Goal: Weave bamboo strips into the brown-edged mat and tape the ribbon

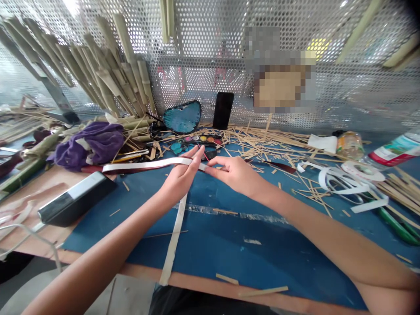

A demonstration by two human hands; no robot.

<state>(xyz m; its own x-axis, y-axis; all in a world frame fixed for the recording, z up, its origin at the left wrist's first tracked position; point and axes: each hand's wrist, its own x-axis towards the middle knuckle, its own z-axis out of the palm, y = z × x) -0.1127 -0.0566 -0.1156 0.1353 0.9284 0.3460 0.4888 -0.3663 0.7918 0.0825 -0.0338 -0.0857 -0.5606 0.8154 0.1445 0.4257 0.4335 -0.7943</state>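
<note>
My left hand (180,177) pinches a long white strip (141,165) with a dark red underside, which runs off to the left above the blue mat (210,249). My right hand (236,175) comes in from the right, and its thumb and forefinger close on the strip's end near my left fingertips. A second pale strip (173,240) lies on the mat below my left hand. Its upper end is hidden behind my left wrist, so I cannot tell whether it joins the held strip. Thin bamboo slivers (262,146) are scattered beyond my hands.
A black box (75,199) and purple cloth (88,144) lie left of my hands. Beyond stand a paint palette (193,142), a black phone (223,110) and bamboo sections (105,65) against a perforated metal sheet (210,43). Coiled white strip (344,183) and green-handled tool (397,225) lie right.
</note>
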